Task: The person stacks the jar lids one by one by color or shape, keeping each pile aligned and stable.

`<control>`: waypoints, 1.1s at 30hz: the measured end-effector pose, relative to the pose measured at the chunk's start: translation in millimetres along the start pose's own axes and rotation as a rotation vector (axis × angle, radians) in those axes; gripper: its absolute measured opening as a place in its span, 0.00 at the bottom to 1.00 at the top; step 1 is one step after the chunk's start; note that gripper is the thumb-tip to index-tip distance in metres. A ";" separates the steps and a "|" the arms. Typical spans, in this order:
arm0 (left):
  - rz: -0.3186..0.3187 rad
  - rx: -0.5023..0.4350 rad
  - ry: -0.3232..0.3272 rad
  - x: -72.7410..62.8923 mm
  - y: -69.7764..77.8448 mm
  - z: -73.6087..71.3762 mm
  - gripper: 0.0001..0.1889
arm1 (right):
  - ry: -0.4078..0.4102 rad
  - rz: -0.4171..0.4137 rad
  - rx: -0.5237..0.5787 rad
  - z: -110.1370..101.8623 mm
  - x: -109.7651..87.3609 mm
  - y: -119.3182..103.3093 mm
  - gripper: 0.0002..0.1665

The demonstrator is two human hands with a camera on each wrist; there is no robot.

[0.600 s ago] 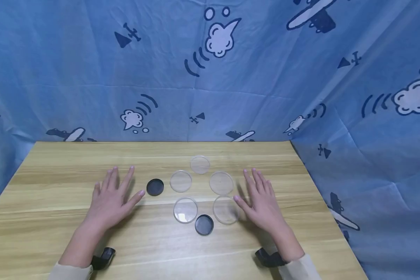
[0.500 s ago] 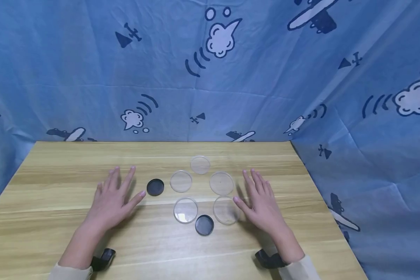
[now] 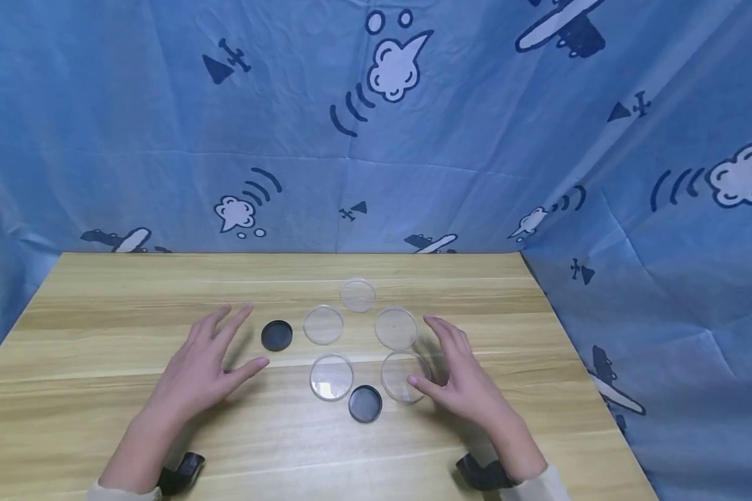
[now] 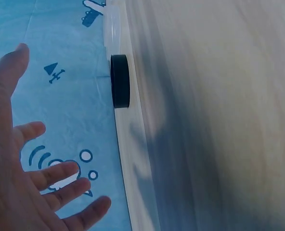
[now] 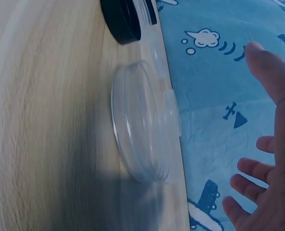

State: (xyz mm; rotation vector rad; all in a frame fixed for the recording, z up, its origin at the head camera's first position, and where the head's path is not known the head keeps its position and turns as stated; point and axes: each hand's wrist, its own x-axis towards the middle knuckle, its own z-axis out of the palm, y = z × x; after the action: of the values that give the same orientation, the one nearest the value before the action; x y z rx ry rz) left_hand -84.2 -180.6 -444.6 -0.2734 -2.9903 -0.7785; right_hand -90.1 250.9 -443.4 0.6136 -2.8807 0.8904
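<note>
My left hand (image 3: 199,369) hovers over the table, fingers spread and loosely bent, holding nothing. Just right of it lies a black round lid-like disc (image 3: 277,335), also seen on the left wrist view's table edge as a black ring-shaped side (image 4: 120,82). My right hand (image 3: 470,386) is likewise in the air with nothing in it, its thumb over the right edge of a clear petri dish (image 3: 401,379). In the right wrist view that clear dish (image 5: 133,122) sits below the hand, apart from it. A second black disc (image 3: 365,403) with a raised rim lies at the front middle.
More clear round dishes lie flat between the hands: one at the back (image 3: 358,295), one at left (image 3: 323,325), one at right (image 3: 397,328), and one with a bright reflection (image 3: 331,377). A blue patterned cloth (image 3: 301,104) hangs behind the wooden table (image 3: 131,278).
Both hands have moved slightly inward, and their fingers have bent a little. The right thumb now reaches over the near right dish. The dishes and black discs lie as before.
</note>
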 end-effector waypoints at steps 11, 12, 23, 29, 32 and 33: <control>0.111 -0.137 -0.010 -10.7 19.9 7.9 0.42 | -0.041 -0.027 0.087 2.0 -9.6 -19.4 0.58; 0.114 -0.153 -0.030 -11.5 21.9 8.2 0.41 | -0.040 -0.040 0.092 3.1 -10.5 -21.1 0.58; 0.256 -0.332 -0.208 -14.2 39.3 20.0 0.28 | -0.080 -0.102 0.147 18.8 -20.3 -33.1 0.45; 0.327 -0.332 -0.258 -16.1 47.8 29.2 0.22 | -0.108 -0.120 0.149 27.0 -23.6 -37.4 0.41; 0.358 -0.326 -0.267 -16.9 51.3 32.2 0.21 | -0.128 -0.109 0.155 31.5 -25.8 -40.7 0.39; 0.364 -0.330 -0.279 -17.6 52.4 33.0 0.20 | -0.135 -0.102 0.157 33.3 -26.8 -41.8 0.39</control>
State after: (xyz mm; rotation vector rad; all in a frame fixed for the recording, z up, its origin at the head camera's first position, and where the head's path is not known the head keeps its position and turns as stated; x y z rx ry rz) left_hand -57.3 -122.3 -449.7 -0.9808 -2.8937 -1.2680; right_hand -47.3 210.5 -453.6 0.8586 -2.8827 1.1087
